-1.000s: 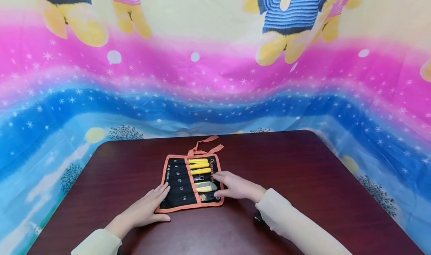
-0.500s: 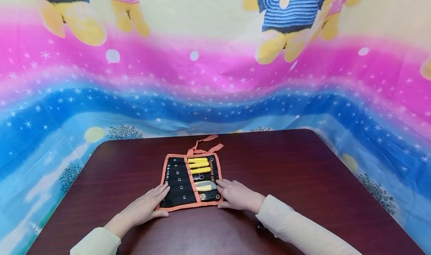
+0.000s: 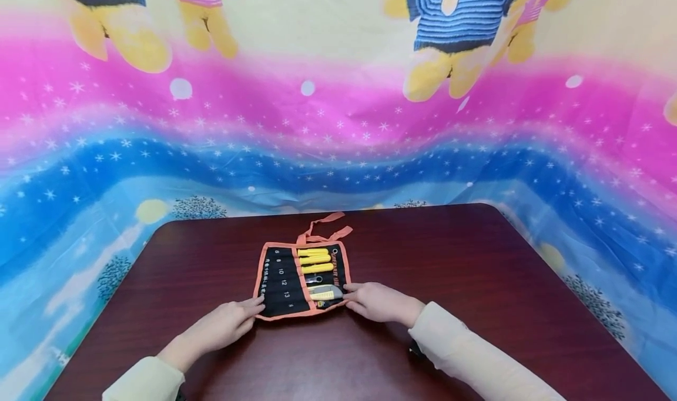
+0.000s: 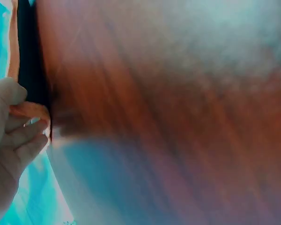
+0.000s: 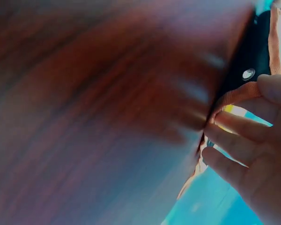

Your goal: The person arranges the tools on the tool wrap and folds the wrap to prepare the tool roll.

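Observation:
A black tool roll [image 3: 275, 280] with orange trim lies unrolled on the table, its near edge bent up. Size numbers are printed on its left half. Tucked into its right-hand pockets are several yellow handles [image 3: 317, 267], a small ring-ended metal tool [image 3: 315, 279] and a yellow-and-grey utility knife [image 3: 327, 293]. My left hand [image 3: 224, 324] pinches the near left corner; in the left wrist view the thumb is over the orange edge, fingers beneath. My right hand [image 3: 383, 302] grips the near right corner the same way, beside a metal eyelet [image 5: 248, 74].
Orange tie straps [image 3: 322, 227] trail from the roll's far edge across the dark wooden table [image 3: 449, 260]. Behind the table hangs a cartoon-printed cloth [image 3: 328, 154], which also runs along both sides.
The right hand came down to the roll's near right corner. Both hands went from lying on the roll to pinching its corners, and the near edge has lifted and folded up.

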Action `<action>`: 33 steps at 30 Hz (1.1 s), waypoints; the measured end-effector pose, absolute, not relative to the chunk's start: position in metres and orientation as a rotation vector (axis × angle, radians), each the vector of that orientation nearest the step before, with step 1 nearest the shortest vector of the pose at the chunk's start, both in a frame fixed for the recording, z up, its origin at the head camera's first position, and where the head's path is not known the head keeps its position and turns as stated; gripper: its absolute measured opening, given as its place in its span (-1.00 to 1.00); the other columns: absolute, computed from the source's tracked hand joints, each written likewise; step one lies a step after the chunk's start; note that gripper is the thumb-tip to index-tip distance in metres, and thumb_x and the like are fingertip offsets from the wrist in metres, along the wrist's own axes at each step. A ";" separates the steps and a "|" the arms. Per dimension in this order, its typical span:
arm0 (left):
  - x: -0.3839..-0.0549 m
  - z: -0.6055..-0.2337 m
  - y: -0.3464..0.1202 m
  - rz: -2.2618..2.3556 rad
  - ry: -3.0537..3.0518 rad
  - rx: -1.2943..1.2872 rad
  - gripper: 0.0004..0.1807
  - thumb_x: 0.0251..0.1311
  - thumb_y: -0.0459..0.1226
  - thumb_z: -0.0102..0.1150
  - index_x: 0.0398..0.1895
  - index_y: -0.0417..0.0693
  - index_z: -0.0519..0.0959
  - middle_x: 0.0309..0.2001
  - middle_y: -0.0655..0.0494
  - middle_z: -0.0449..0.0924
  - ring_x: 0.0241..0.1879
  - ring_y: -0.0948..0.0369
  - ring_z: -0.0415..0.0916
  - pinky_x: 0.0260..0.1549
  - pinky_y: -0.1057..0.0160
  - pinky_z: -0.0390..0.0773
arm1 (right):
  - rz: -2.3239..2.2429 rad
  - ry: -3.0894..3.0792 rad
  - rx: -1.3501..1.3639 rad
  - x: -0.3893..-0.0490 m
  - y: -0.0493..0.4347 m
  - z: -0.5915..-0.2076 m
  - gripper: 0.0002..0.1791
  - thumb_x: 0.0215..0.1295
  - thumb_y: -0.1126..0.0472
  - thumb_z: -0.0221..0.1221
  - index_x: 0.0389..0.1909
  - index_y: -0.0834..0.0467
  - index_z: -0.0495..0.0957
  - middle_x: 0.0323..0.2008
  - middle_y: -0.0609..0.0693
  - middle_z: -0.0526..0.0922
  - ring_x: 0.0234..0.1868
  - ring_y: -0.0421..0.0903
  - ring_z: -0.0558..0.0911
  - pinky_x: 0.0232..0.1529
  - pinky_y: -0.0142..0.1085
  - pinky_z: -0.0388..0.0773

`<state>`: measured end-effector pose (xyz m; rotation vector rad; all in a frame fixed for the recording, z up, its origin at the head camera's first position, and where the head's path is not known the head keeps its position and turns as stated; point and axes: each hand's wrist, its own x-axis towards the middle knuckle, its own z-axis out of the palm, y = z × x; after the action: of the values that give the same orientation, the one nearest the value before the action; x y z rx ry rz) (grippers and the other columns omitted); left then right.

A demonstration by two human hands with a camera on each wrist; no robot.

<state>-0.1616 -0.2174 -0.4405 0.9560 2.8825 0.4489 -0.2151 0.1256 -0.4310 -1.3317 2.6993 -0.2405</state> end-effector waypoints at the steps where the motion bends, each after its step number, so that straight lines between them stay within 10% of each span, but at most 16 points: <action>1: -0.164 -0.440 -0.219 0.499 2.890 0.944 -0.68 0.24 -0.37 0.01 0.03 -0.27 0.54 0.08 -0.15 0.48 0.02 0.05 0.47 -0.12 0.06 0.50 | -0.316 2.680 -1.296 -0.217 0.127 -0.430 -0.69 0.39 0.15 -0.01 -0.01 0.16 0.60 0.05 0.09 0.52 0.00 -0.11 0.54 -0.03 -0.28 0.48; 8: -0.182 -0.431 -0.224 0.918 2.843 0.770 -0.86 0.31 -0.33 -0.01 -0.23 -0.12 0.57 -0.47 0.14 0.52 -0.60 0.37 0.28 -0.54 0.33 0.37 | -0.753 2.581 -1.071 -0.236 0.132 -0.424 -0.70 0.39 0.14 -0.01 -0.46 0.13 0.61 -0.69 -0.15 0.39 -0.67 -0.23 0.32 -0.57 -0.38 0.35; 16: -0.205 -0.429 -0.217 1.314 2.715 0.397 -0.79 0.35 -0.23 -0.05 -0.31 -0.20 0.50 -0.54 0.08 0.47 -0.51 0.17 0.51 -0.50 0.27 0.58 | -1.081 2.585 -0.816 -0.257 0.127 -0.427 -0.60 0.40 0.14 -0.02 -0.63 0.18 0.55 -0.63 -0.05 0.56 -0.55 -0.12 0.53 -0.48 -0.32 0.47; 33: -0.239 -0.445 -0.202 1.367 2.763 -0.167 -0.73 0.23 -0.25 0.09 -0.19 -0.35 0.51 -0.50 0.00 0.53 -0.77 0.22 0.36 -0.72 0.29 0.46 | -1.185 2.550 -0.262 -0.285 0.104 -0.437 -0.58 0.31 0.14 0.08 -0.74 0.21 0.57 -0.76 0.03 0.53 -0.70 -0.13 0.51 -0.60 -0.28 0.53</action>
<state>-0.2386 -0.2021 -0.4451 -0.1673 2.7632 1.3670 -0.2851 0.1041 -0.4371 -0.2621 2.5504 -1.1852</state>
